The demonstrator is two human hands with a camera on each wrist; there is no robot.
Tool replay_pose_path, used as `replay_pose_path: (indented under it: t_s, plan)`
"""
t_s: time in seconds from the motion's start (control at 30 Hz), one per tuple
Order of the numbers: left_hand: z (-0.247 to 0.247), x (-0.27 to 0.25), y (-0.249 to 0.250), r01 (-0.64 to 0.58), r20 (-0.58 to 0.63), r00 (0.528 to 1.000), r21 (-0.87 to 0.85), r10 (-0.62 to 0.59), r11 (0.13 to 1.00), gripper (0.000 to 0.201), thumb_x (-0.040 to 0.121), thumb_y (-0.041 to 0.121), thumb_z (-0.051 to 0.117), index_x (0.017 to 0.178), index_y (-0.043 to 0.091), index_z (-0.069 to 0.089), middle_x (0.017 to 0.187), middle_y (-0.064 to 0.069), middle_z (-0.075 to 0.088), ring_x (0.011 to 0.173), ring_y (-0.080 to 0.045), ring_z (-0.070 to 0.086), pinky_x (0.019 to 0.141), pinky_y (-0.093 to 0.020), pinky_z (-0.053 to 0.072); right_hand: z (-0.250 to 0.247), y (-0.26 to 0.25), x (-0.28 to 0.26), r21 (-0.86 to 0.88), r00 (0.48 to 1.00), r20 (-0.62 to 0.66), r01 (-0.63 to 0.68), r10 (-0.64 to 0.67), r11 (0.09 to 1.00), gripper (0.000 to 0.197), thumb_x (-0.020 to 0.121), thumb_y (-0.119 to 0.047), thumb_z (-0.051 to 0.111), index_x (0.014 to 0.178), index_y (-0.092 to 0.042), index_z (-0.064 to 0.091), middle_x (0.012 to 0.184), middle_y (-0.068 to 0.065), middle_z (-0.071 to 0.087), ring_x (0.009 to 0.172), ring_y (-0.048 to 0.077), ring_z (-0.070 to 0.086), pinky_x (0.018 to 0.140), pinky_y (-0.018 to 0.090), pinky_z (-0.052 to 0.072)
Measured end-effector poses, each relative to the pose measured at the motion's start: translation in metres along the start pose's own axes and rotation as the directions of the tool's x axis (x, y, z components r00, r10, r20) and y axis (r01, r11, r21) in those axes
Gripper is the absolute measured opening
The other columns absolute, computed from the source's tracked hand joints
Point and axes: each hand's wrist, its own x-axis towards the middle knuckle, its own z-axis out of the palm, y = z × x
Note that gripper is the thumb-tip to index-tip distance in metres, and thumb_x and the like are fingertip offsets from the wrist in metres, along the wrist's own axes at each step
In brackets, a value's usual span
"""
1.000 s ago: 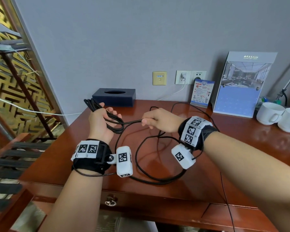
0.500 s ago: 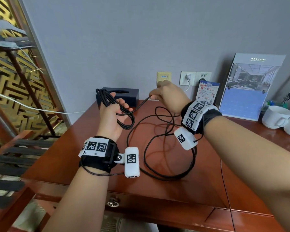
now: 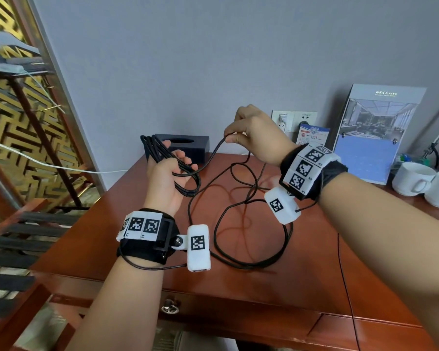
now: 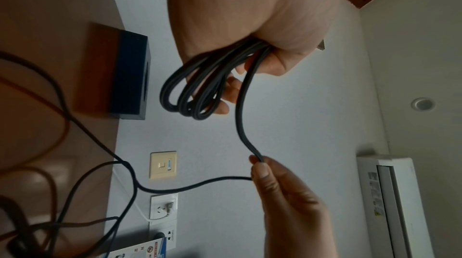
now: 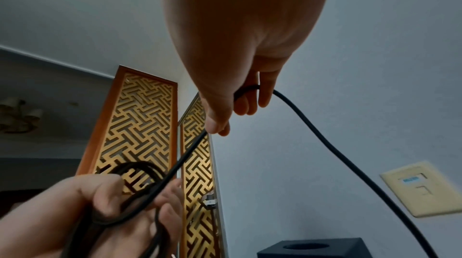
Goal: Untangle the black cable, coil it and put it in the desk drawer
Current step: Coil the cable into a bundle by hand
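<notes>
Coiling is under way, roughly half done by the look of it. Several loops of the cable (image 3: 174, 171) are gripped in the left hand (image 3: 166, 182), fingers curled round the bundle, held above the desk (image 3: 314, 262). The free run is pinched between thumb and fingers of the right hand (image 3: 255, 134), raised near the wall. The rest of the cable lies in loose, crossing loops on the desk between the forearms.

For a clean next turn: the pinched run should be brought over to the left hand and laid beside the existing loops at matching size, not across them. A slight twist per turn is advised so no kinks are built in. Slack on the desk should be fed through the right fingers slowly; one crossing near the middle could tighten into a knot if pulled hard.

The drawer (image 3: 170, 306) is closed, below the front edge, with a ring pull.

Desk is glossy red-brown wood. A dark tissue box (image 3: 185, 145), leaflet stand, white cups (image 3: 413, 178) and wall sockets are at the back. A gold lattice screen stands left.
</notes>
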Motion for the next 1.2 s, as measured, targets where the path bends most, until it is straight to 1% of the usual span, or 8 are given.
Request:
replay_pose_path:
  t_s: [0.2,0.33,0.47,0.53,0.67,0.77,1.0,1.2]
  plan:
    - [-0.006,-0.003,-0.002,0.101,0.033,0.994,0.043,-0.103,0.994,0.069,0.055,-0.007,0.035,0.12,0.012,0.051,0.079,-0.009,0.057,0.067,-0.021,0.057,0.064,-0.036,0.05,-0.002,-0.023,0.002,-0.002,0.982,0.106,0.155,-0.154,0.988,0.009,0.086,-0.016,0.071,0.092,-0.013,0.077,0.087,0.008,0.057,0.092,0.028,0.053,0.07,0.045,0.049]
    - [-0.009,-0.006,-0.001,0.121,0.062,0.99,0.103,-0.128,0.987,0.065,0.056,-0.007,0.036,0.115,0.014,0.053,0.082,-0.01,0.058,0.072,-0.022,0.058,0.071,-0.04,0.051,0.003,-0.036,0.0,-0.016,0.957,0.185,0.23,-0.223,0.973,0.009,0.084,-0.012,0.07,0.091,-0.014,0.077,0.085,0.0,0.051,0.094,0.028,0.052,0.069,0.045,0.05]
    - [-0.009,-0.01,-0.004,0.137,0.113,0.982,0.119,-0.151,0.983,0.059,0.067,-0.013,0.033,0.118,0.011,0.051,0.083,-0.013,0.056,0.073,-0.024,0.059,0.065,-0.036,0.055,0.007,-0.046,-0.001,-0.022,0.94,0.242,0.253,-0.24,0.967,0.01,0.082,-0.009,0.071,0.088,-0.015,0.076,0.084,-0.008,0.045,0.095,0.026,0.051,0.068,0.043,0.05]
    - [-0.01,-0.011,-0.006,0.152,0.165,0.971,0.127,-0.172,0.98,0.058,0.069,-0.012,0.034,0.12,0.01,0.05,0.086,-0.015,0.058,0.077,-0.027,0.062,0.069,-0.041,0.056,0.008,-0.051,-0.002,-0.021,0.93,0.277,0.259,-0.243,0.966,0.011,0.079,-0.008,0.072,0.087,-0.015,0.074,0.082,-0.01,0.045,0.094,0.024,0.051,0.067,0.042,0.049]
    - [-0.014,-0.017,-0.009,0.162,0.304,0.924,0.237,-0.232,0.958,0.051,0.071,-0.007,0.041,0.118,0.01,0.05,0.092,-0.01,0.062,0.086,-0.028,0.064,0.082,-0.051,0.053,0.01,-0.059,-0.005,-0.029,0.941,0.309,0.152,-0.135,0.988,0.029,0.075,-0.005,0.071,0.098,-0.014,0.056,0.088,-0.002,0.052,0.082,0.022,0.052,0.066,0.039,0.045]
    - [-0.014,-0.02,-0.013,0.189,0.349,0.894,0.272,-0.28,0.944,0.053,0.072,-0.004,0.043,0.123,0.01,0.05,0.099,-0.013,0.061,0.093,-0.031,0.058,0.089,-0.056,0.051,0.011,-0.062,-0.008,-0.05,0.935,0.338,0.129,-0.105,0.99,0.039,0.074,-0.007,0.071,0.095,-0.018,0.04,0.09,0.005,0.049,0.074,0.025,0.05,0.063,0.037,0.041]
    - [-0.012,-0.027,-0.015,0.242,0.342,0.876,0.297,-0.34,0.924,0.049,0.071,0.0,0.045,0.12,0.01,0.051,0.099,-0.013,0.067,0.086,-0.027,0.067,0.08,-0.048,0.054,0.015,-0.063,-0.014,-0.082,0.919,0.388,0.118,-0.078,0.99,0.05,0.075,-0.007,0.073,0.094,-0.022,0.029,0.088,0.005,0.049,0.073,0.027,0.052,0.062,0.038,0.042]
    - [-0.011,-0.025,-0.013,0.248,0.32,0.875,0.349,-0.363,0.904,0.05,0.068,-0.003,0.044,0.116,0.01,0.051,0.089,-0.016,0.058,0.072,-0.027,0.052,0.066,-0.039,0.046,0.028,-0.062,-0.024,-0.051,0.927,0.355,0.145,-0.118,0.988,0.037,0.078,-0.001,0.068,0.103,-0.009,0.042,0.087,0.009,0.053,0.072,0.028,0.053,0.063,0.046,0.048]
